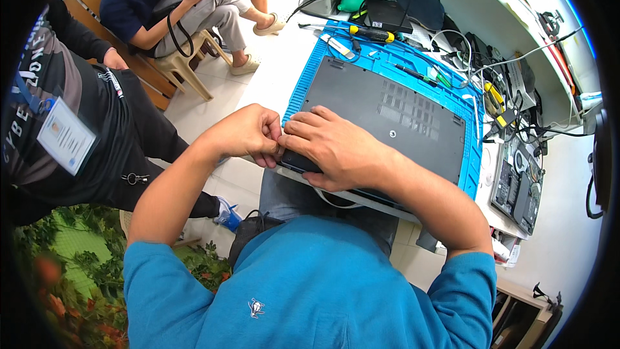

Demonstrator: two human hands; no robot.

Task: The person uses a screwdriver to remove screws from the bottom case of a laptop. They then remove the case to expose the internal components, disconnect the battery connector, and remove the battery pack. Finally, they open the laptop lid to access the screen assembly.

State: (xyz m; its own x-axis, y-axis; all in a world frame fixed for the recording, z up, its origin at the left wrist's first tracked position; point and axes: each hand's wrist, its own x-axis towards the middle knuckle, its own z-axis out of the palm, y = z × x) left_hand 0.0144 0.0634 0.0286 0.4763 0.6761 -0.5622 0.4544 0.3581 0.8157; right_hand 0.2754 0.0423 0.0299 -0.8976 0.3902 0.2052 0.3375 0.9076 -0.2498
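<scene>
Left hand (250,132) pinches at the corner of an upturned black laptop (368,113), anything between its fingertips hidden; the right hand (329,145) spans that corner, clasp unclear. Beyond the grip, a blue repair mat (309,72); farther left, a printed badge (66,136).

this looks like an electronics repair workshop: at the frame's centre a flat black laptop (352,100) lies underside up on a blue ridged work mat (307,71); a yellow-and-black screwdriver (371,33) lies at upper centre, an opened dark device with bare inner parts (515,190) at right.
</scene>
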